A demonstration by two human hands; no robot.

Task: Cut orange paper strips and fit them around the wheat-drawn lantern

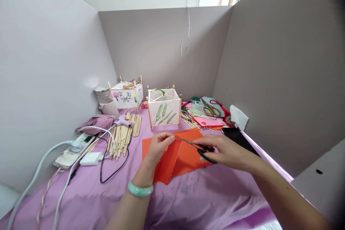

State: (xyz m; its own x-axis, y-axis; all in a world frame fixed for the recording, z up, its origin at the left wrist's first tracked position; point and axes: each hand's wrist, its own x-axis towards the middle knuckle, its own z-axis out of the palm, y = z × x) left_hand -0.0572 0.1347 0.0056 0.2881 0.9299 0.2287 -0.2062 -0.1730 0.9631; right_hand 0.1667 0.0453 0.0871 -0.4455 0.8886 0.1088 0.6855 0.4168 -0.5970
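Observation:
My left hand [159, 147], with a green bangle on its wrist, pinches the upper edge of a folded orange-red paper strip [169, 163]. Black-handled scissors [205, 151] are in my right hand [215, 147], their blades pointing left to the paper's top edge by my left fingertips. Whether the blades are cutting into the paper is too small to tell. Beneath the strip, larger orange-red sheets [188, 158] lie on the purple cloth. Behind them stands a white paper box lantern [165, 113] with stick corners and green plant drawings.
Wooden sticks [121, 138], a glue gun [123, 120], a power strip [68, 151] and cables lie at the left. A second box lantern [126, 97] and a jar [104, 95] stand behind. Gold-handled scissors [211, 110] and coloured scraps lie back right. Grey panels surround the table.

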